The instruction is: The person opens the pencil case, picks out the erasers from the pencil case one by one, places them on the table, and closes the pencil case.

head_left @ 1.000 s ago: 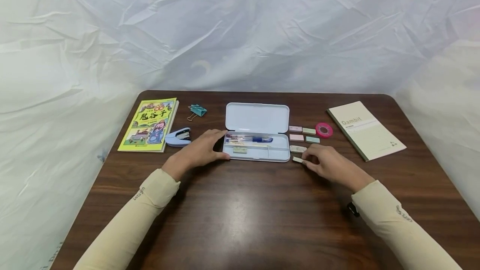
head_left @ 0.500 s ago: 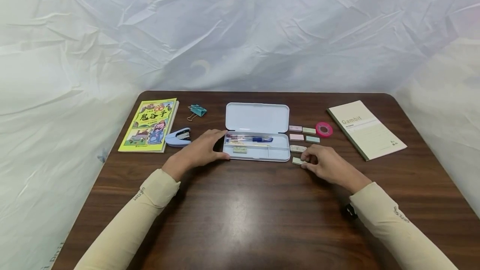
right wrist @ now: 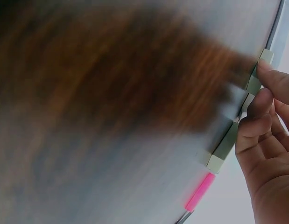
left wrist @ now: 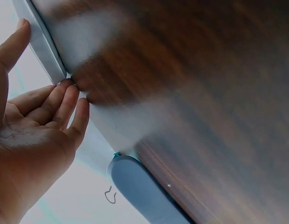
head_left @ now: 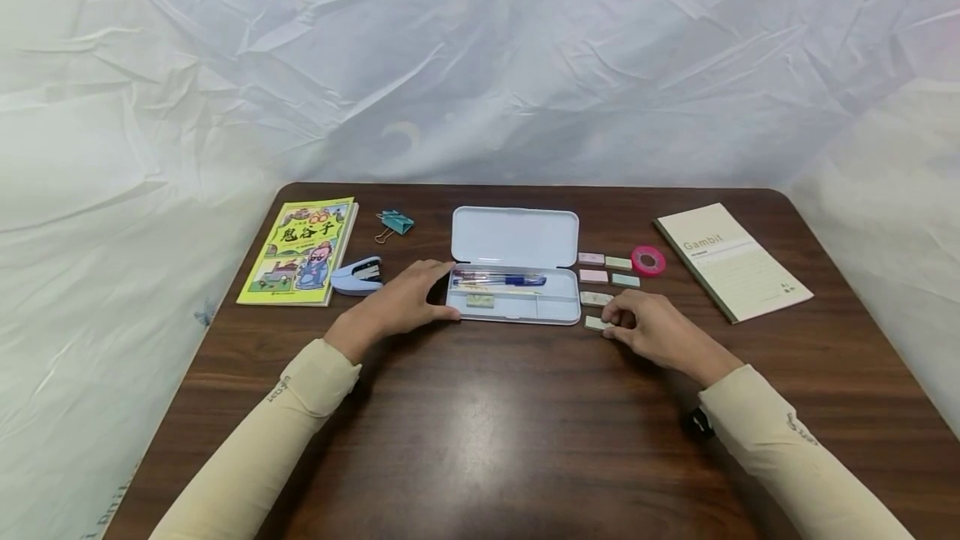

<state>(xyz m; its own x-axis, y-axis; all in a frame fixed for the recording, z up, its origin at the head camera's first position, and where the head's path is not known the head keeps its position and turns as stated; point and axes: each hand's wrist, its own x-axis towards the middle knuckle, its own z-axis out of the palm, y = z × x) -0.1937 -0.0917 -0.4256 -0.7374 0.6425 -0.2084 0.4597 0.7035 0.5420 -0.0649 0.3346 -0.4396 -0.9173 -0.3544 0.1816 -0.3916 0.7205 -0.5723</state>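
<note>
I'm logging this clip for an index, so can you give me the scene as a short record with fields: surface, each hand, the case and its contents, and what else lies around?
surface: dark wooden table
left hand: rests against the left end of the pencil case, fingers fairly straight
right hand: fingertips pinch the nearest small eraser, right of the case
pencil case: lid open; pens and one small eraser inside
other erasers: five, in rows right of the case
left side: yellow book, stapler, binder clip
right side: pink tape roll, notebook
</note>
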